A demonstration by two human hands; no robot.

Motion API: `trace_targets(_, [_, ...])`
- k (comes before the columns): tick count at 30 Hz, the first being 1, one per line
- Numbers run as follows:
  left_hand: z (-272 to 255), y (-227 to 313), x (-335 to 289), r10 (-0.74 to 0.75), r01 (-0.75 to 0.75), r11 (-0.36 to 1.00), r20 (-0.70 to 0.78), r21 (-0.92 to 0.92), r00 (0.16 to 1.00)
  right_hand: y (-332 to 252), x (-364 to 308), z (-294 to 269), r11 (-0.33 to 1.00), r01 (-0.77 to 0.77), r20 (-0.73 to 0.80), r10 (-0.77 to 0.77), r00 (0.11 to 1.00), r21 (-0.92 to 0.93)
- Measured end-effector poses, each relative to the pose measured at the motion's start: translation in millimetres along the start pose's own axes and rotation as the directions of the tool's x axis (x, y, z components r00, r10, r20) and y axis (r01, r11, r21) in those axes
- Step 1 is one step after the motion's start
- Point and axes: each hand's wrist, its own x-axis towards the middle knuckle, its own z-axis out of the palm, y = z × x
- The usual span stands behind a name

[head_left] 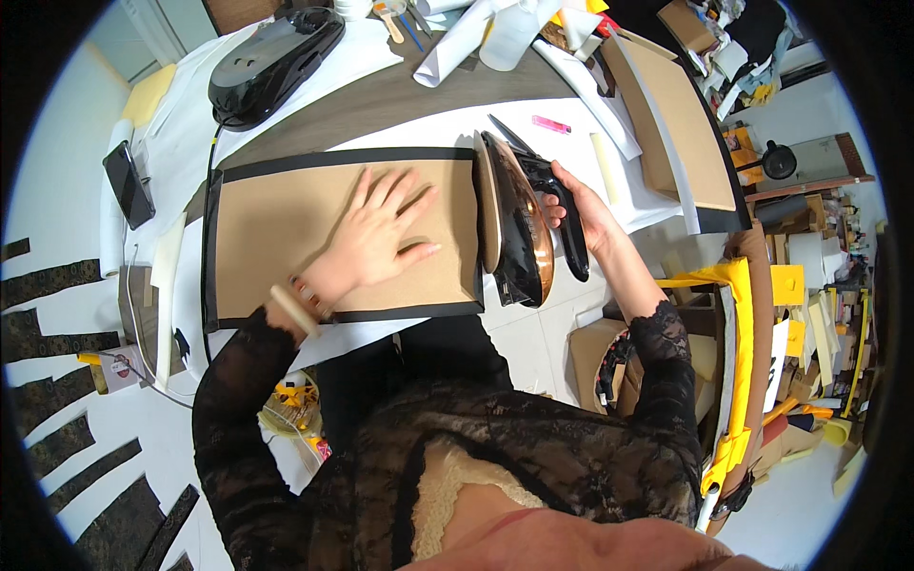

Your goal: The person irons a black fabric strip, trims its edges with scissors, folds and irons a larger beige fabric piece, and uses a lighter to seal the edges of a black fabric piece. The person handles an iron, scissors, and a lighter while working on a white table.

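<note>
Table: beneath the work, crowded along the far side with paper rolls
Tan panel: flat at the near side, black-bordered, probably set there for easy reach
Cardboard box: propped at far right, likely in the way of a wide rightward swing
Iron: on edge, with sole toward the panel's right border, probably to bear on it
Left hand: spread flat on the panel, likely to stop sliding
Right hand: curled round the iron's black handle
Phone: far left, well apart from both hands
Pink stick: just beyond the iron
</note>
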Motion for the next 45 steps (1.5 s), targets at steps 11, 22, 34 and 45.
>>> trace_targets(11, [12.3, -5.1, 8.7, 0.05, -0.051, 0.999, 0.04, 0.002, 0.998, -33.6, 28.1, 8.9, 0.992, 0.007, -0.055, -0.014, 0.998, -0.124])
trace_targets(22, [12.9, -5.8, 8.7, 0.025, -0.025, 1.0, 0.06, 0.006, 0.998, -15.4, -2.7, 33.5, 0.945, 0.052, -0.181, -0.115, 0.977, -0.322])
trace_targets(34, [23.2, -5.6, 9.1, -0.029, 0.025, 0.996, 0.05, 0.084, 0.998, 26.7, -53.2, 37.8, 0.935, 0.028, -0.272, -0.132, 0.953, -0.354])
trace_targets(45, [23.2, -7.3, 7.7, -0.009, 0.008, 0.998, 0.016, 0.065, 1.0, 53.0, -120.1, 38.2, 0.85, 0.196, -0.246, -0.35, 0.904, -0.489])
